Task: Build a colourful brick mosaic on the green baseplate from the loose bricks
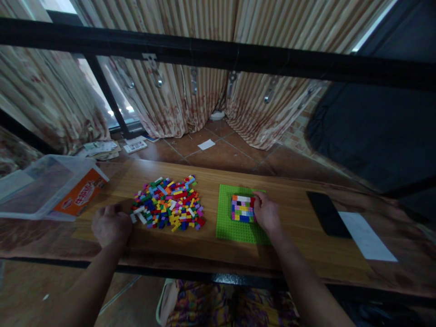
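1. So, I'm on the remote feed from the head camera, using the green baseplate (225,229) as my landmark; it lies flat on the wooden tabletop (200,247), and the multicoloured brick block (241,210) sits on it, roughly in the middle.
2. My right hand (268,213) reaches in over the plate's right side; the fingers are bent and the tips are right at the block's right edge; can't tell from here whether they're gripping or just touching.
3. My left hand (111,223) is well off to the left of the plate, curled, knuckles up; its fingertips are hidden, so I can't tell if it's holding anything; a few white bricks (139,213) are just beside it.
4. The loose brick pile (175,204) is between that hand and the plate, all colours mixed; a strip of wood shows between pile and plate.
5. Far left of the plate there's a clear plastic box (37,204) with an orange label (81,193); right of the plate, past my right forearm, a flat black slab (328,213) and a white sheet (368,236) next to it.
6. Beyond the plate, striped curtains (190,22); pretty dim in there.
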`<action>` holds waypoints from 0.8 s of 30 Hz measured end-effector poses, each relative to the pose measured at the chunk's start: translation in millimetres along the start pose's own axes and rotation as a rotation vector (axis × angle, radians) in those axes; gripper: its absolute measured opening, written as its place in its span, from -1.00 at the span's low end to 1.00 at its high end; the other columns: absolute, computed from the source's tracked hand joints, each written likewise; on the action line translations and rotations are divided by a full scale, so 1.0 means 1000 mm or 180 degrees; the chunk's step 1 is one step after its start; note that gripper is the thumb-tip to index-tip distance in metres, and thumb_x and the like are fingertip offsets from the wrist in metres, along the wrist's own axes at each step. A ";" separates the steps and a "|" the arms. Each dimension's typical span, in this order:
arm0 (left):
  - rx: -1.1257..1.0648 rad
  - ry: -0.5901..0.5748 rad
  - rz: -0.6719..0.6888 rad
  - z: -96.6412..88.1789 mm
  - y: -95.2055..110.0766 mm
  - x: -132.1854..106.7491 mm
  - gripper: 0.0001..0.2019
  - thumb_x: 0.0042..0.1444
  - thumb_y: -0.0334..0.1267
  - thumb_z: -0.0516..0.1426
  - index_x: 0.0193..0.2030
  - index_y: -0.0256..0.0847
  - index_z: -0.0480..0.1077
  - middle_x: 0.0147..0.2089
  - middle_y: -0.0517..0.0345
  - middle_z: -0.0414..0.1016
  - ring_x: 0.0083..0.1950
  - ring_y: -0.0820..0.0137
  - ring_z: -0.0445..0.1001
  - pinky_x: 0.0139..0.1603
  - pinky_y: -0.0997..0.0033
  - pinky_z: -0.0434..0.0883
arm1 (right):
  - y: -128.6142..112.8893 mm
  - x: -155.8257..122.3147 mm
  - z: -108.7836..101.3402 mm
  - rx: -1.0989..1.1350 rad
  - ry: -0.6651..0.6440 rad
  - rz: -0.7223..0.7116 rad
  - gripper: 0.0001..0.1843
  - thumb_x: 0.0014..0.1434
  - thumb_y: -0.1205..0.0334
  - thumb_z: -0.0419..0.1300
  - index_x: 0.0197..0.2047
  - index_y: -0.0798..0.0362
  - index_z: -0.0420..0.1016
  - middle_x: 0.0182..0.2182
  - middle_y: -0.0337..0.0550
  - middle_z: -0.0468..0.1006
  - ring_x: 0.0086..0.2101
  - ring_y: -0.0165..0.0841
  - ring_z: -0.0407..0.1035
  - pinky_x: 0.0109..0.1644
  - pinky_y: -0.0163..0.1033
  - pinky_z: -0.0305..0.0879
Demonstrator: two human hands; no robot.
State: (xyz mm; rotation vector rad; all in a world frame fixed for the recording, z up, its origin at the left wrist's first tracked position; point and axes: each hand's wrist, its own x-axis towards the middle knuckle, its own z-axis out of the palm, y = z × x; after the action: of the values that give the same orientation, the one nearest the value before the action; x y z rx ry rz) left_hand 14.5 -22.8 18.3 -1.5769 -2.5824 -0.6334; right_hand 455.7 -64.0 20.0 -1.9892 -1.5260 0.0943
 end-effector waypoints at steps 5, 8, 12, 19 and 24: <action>0.0051 -0.0025 0.0006 -0.003 0.003 -0.001 -0.59 0.10 -0.31 -0.06 0.01 -0.33 0.47 -0.02 -0.20 0.42 0.05 0.09 0.38 0.07 0.12 0.34 | 0.002 0.003 0.000 0.0197 -0.0110 -0.0167 -0.58 0.13 0.38 -0.07 -0.05 0.05 0.50 -0.21 -0.11 0.61 -0.21 -0.30 0.49 -0.01 -0.19 0.36; 0.0060 -0.0040 0.0007 -0.003 0.003 -0.001 -0.59 0.11 -0.31 -0.06 0.02 -0.33 0.47 -0.01 -0.20 0.42 0.05 0.09 0.38 0.08 0.12 0.34 | 0.001 0.006 -0.002 0.0145 -0.0225 -0.0161 -0.56 0.12 0.40 -0.05 -0.01 0.01 0.49 -0.23 -0.16 0.62 -0.25 -0.31 0.48 -0.07 -0.22 0.36; 0.0067 -0.0003 0.0032 0.000 0.001 0.000 -0.59 0.11 -0.31 -0.06 0.01 -0.35 0.47 -0.02 -0.21 0.43 0.05 0.08 0.38 0.07 0.11 0.34 | -0.002 0.010 -0.006 -0.0114 -0.0369 -0.0126 -0.49 0.09 0.42 -0.01 0.09 -0.03 0.45 -0.27 -0.21 0.62 -0.37 -0.34 0.44 -0.18 -0.25 0.34; 0.0038 -0.0058 -0.0007 -0.002 0.003 0.000 -0.59 0.11 -0.31 -0.06 0.01 -0.33 0.47 0.00 -0.20 0.41 0.07 0.07 0.37 0.07 0.12 0.32 | -0.009 0.009 -0.002 -0.0281 -0.0446 -0.0180 -0.40 0.05 0.45 0.01 0.15 -0.08 0.41 -0.26 -0.18 0.61 -0.39 -0.35 0.43 -0.27 -0.28 0.31; 0.0031 -0.0177 -0.0044 -0.009 0.008 -0.001 -0.58 0.12 -0.30 -0.07 0.03 -0.35 0.46 0.02 -0.24 0.40 0.08 0.04 0.36 0.06 0.09 0.32 | 0.000 0.004 -0.008 0.0409 -0.0023 0.0126 -0.41 0.09 0.37 -0.04 0.21 0.03 0.31 -0.21 -0.11 0.60 -0.40 -0.33 0.45 -0.21 -0.21 0.36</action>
State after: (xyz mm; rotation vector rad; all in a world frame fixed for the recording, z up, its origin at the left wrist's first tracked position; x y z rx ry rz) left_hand 20.3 -24.1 28.1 -1.5976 -2.6341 -0.5854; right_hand 460.5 -64.0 27.8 -1.9195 -1.4480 0.2106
